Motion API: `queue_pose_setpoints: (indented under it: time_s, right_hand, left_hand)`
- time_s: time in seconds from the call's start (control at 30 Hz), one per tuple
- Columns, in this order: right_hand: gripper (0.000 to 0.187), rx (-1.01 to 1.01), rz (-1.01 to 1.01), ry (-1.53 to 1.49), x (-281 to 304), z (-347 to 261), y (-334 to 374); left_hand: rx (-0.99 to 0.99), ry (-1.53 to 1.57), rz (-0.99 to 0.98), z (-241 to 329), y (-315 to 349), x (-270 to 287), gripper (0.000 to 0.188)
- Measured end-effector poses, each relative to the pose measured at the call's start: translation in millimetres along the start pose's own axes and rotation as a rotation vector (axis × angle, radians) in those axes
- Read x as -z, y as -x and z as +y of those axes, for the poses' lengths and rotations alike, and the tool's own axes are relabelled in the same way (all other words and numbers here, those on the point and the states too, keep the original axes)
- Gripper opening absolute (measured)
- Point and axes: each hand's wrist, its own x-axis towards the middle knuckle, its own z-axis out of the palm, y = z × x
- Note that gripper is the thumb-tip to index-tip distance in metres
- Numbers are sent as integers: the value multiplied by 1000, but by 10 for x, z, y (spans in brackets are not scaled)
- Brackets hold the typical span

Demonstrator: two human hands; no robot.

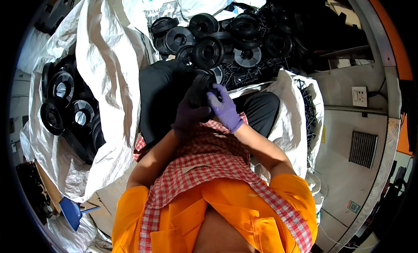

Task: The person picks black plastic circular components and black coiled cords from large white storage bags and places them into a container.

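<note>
In the head view, the purple-gloved left hand (190, 115) and right hand (224, 110) both grip a black round part (201, 88), held between the person's knees, just nearer than a far pile of similar black round parts (207, 52). Green and grey printing marks a white sack (150, 6) at the far side. To the right, a cabinet (337, 166) bears a narrow yellow label (323, 134) and, nearer, a small square sticker (353, 206), their text too small to read.
</note>
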Motion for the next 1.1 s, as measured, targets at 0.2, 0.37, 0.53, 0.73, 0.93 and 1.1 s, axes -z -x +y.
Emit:
queue_pose_setpoints:
  time_s: [0.2,0.37,0.53,0.73,0.93,1.1]
  right_hand:
    - [48,909,-265,708,218,139,123]
    - [47,933,-486,820,328,-97,-29]
    - [58,351,-188,231,225,-42,-4]
    - [60,877,-117,702,288,-73,-95]
    - [61,-462,-239,-352,308,183,-130]
    - [64,33,-193,128,284,354,-111]
  left_hand:
    - [379,-37,-208,368,-132,197,39]
    - [394,20,-203,197,-180,344,42]
    - [-146,-287,21,-205,-90,-6,83]
    - [138,110,26,-143,-108,44,78]
    - [-92,-558,154,-404,-118,15,75]
    - [-51,-271,69,-411,-195,125,76]
